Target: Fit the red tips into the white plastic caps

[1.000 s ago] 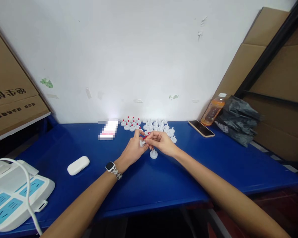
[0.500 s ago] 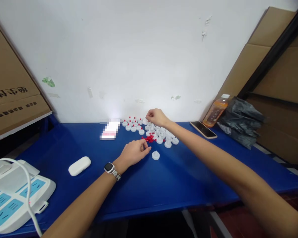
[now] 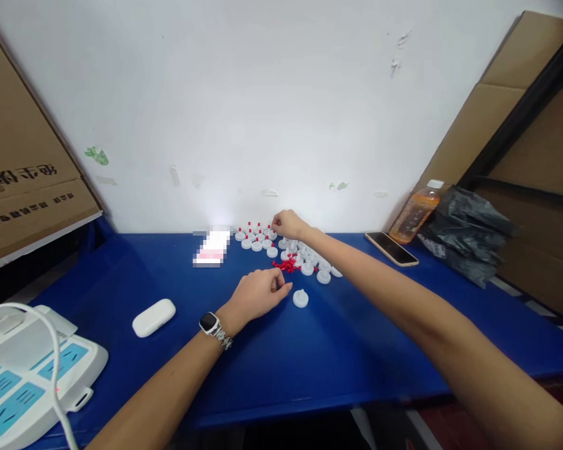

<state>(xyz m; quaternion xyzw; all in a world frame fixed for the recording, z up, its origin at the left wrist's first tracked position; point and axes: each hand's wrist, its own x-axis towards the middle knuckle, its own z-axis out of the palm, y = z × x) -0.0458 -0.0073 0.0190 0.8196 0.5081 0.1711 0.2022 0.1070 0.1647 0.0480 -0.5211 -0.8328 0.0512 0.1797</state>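
Note:
My left hand (image 3: 261,292) hovers low beside a pile of small red tips (image 3: 288,265). Its fingers are loosely curled, the thumb stands a little apart, and nothing shows in them. Farther back, the fingertips of my right hand (image 3: 288,224) pinch a small white round cap, mostly covered by the fingers. This hand is at the right end of a group of white round caps with red tips (image 3: 256,245). Several plain white caps (image 3: 323,275) lie under and beside my right forearm. One white cap (image 3: 301,299) sits alone to the right of my left hand.
On the left of the blue table (image 3: 263,369) are a white power strip (image 3: 82,381) with a cable and a white oval case (image 3: 154,317). A blurred bright rectangle (image 3: 213,245) lies near the wall. At right are a phone (image 3: 391,249), an orange drink bottle (image 3: 413,215) and a black plastic bag (image 3: 469,231).
My right hand has shifted slightly left, toward the red-tipped caps. My left hand stays beside the red pile. The whole view has shifted a little.

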